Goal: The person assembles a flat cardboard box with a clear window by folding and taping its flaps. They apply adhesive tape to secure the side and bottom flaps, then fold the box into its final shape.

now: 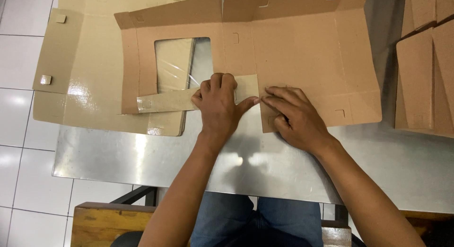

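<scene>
Steel table (142, 157) over white tile floor (19, 133), flat box blank (302, 57) spread across it, window cut-out (182, 62) at left. Left hand (218, 105) curled, knuckles down, pressing long flap (165, 100) along fold line. Right hand (295, 117) fingers together, flat, pinning side panel just beside the left thumb. To crease well, judging from here: keep pressure on score line, slide outward, hold blank square. Spare blanks (80, 62) beneath at left, folded stack (425, 72) at right.

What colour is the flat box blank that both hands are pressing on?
The box blank is plain brown cardboard, seen in the head view.
</scene>
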